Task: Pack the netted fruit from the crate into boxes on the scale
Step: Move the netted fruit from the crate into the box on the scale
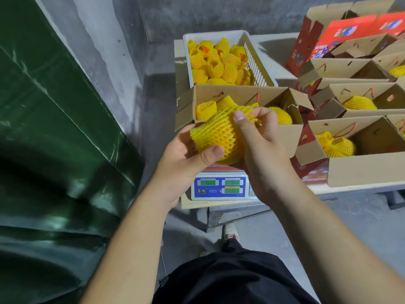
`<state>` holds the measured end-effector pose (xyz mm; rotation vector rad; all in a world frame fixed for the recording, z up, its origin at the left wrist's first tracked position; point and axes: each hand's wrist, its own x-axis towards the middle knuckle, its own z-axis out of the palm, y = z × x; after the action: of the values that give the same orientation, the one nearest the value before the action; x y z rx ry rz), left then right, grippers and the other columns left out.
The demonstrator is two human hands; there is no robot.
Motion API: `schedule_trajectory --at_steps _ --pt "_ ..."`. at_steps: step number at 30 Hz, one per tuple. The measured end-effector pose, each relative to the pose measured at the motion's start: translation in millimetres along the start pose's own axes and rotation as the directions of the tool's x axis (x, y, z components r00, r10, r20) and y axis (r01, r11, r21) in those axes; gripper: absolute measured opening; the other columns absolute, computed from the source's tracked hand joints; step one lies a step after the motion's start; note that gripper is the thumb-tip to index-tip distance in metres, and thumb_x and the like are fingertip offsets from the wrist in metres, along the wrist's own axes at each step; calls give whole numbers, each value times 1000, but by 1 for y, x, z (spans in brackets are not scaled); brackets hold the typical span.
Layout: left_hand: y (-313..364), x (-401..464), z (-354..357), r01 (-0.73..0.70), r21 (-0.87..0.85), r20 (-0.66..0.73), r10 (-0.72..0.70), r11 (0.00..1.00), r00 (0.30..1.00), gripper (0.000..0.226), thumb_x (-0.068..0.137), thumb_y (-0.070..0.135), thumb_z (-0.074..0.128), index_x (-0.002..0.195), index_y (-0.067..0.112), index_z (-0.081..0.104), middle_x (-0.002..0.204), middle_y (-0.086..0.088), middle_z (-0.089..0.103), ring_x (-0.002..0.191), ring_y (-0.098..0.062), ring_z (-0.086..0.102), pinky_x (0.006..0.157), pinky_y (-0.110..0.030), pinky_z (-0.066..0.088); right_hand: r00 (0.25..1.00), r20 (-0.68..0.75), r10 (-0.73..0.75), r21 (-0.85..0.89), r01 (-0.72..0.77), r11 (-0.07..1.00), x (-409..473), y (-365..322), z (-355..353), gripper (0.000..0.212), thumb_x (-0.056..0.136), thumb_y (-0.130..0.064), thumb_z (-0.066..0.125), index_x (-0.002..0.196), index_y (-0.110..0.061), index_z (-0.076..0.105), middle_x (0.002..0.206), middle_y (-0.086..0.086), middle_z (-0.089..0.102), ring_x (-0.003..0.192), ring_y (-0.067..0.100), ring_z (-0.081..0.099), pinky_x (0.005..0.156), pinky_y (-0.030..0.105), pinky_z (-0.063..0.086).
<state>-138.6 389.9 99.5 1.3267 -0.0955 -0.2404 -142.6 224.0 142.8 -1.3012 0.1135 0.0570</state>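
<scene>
Just above the scale (pixel 221 188), netted fruit (pixel 215 137) between both hands (pixel 260 145).

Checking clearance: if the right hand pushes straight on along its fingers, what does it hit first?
Probably the netted fruit that the right hand already grips; beyond it, the open box on the scale. Depth is unclear.

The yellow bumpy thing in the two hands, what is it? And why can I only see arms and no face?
The camera sits on the person's head and looks down, so you see only their arms. The left hand and right hand both hold a fruit wrapped in soft yellow netting. Behind it is an open box standing on a scale, with a few netted fruits already inside. Farther back, a white crate holds many more. More boxes wait on the right.
</scene>
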Motion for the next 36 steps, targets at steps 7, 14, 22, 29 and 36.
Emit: schedule_trajectory --at_steps 7,14,22,29,36 --pt "-22 -1 -10 194 -26 -110 -195 981 975 78 65 76 85 124 27 70 125 -5 75 116 -23 73 105 -53 54 948 230 220 -249 -162 955 5 18 -10 49 92 -22 76 133 -21 49 121 10 69 114 29 70 91 46 62" --pt "-12 8 -2 240 -31 -176 -242 970 954 72 80 71 69 136 26 62 124 0 76 105 -25 76 93 -42 57 989 138 -46 -277 83 957 40 -4 -22 44 83 -32 85 120 -31 61 108 -7 75 102 18 74 79 43 64" --pt "-4 13 -3 245 44 -232 -229 969 946 21 105 35 61 123 37 71 118 13 76 106 -19 74 88 -33 57 939 238 -249 -763 339 551 114 -56 -30 94 86 -59 75 159 -20 30 162 2 43 145 20 44 116 38 40" --pt "-1 11 -4 255 65 -254 -231 965 939 21 105 34 61 123 37 71 116 15 77 107 -18 75 87 -31 58 934 183 -306 -902 283 326 98 -48 -44 62 100 -42 64 154 -25 41 157 -3 49 142 19 48 97 24 35" --pt "6 12 -3 233 74 -262 -206 970 943 20 106 34 61 123 36 71 120 11 76 105 -18 75 86 -31 56 908 303 -288 -846 396 357 71 -45 -27 65 100 -38 66 157 -26 37 159 -4 46 142 19 47 104 29 40"
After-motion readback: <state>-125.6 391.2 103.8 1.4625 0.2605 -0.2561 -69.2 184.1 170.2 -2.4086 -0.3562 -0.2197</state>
